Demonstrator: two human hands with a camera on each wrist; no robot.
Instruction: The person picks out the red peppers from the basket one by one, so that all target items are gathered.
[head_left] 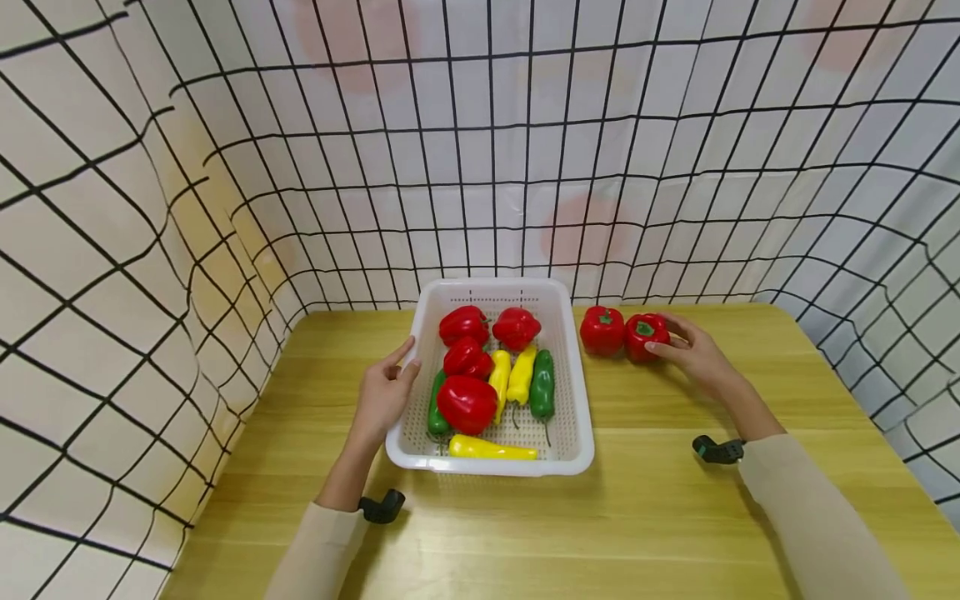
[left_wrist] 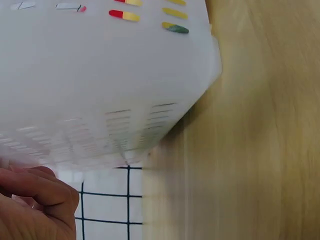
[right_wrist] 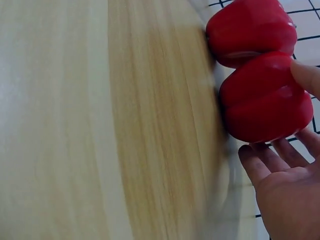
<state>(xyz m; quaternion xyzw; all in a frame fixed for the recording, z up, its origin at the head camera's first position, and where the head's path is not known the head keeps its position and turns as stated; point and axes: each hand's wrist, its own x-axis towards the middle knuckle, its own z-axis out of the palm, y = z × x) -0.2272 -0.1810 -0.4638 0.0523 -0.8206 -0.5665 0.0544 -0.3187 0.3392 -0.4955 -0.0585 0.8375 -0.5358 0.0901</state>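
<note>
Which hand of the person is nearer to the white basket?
Left. The left hand is at the left rim of the white basket; the right hand is farther off, to its right, at a red pepper.

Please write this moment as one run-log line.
left hand: holds white basket at left side; right hand: grips rightmost red pepper; second red pepper: beside it; in basket: more peppers

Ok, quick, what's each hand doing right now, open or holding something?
Left hand: closed, holding the white perforated basket by its left rim.
Right hand: closed around the rightmost red bell pepper.
</note>
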